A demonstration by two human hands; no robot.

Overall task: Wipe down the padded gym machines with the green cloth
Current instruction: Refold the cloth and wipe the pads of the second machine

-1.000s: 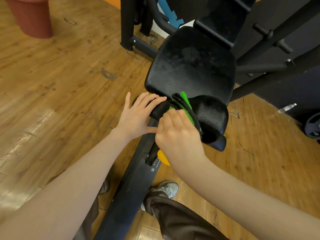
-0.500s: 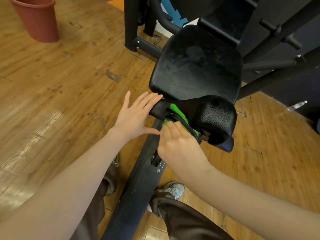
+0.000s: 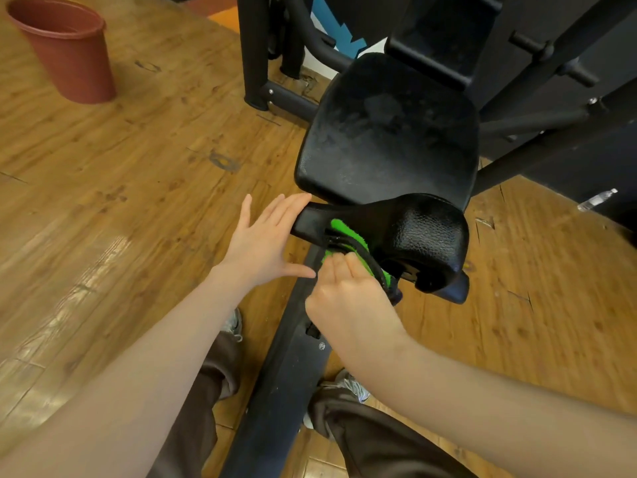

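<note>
A black gym machine fills the upper right, with a dusty padded seat [image 3: 389, 132] and a black padded roller [image 3: 424, 236] just in front of it. The green cloth [image 3: 348, 234] with black trim lies against the roller's left underside. My right hand [image 3: 348, 298] grips the cloth's lower part, fingers curled around it. With straight fingers, my left hand [image 3: 265, 243] touches the roller's narrow left end [image 3: 306, 219].
A red-brown plastic bucket [image 3: 69, 50] stands on the wood floor at the far left. The machine's black base rail [image 3: 282, 374] runs down between my legs and shoes. Black frame bars rise at the right, with a plastic bottle [image 3: 596, 200] on the floor by them.
My right hand has pulled the cloth down and to the left under the roller. My left hand's fingers have straightened from curling over the roller's end to touching it.
</note>
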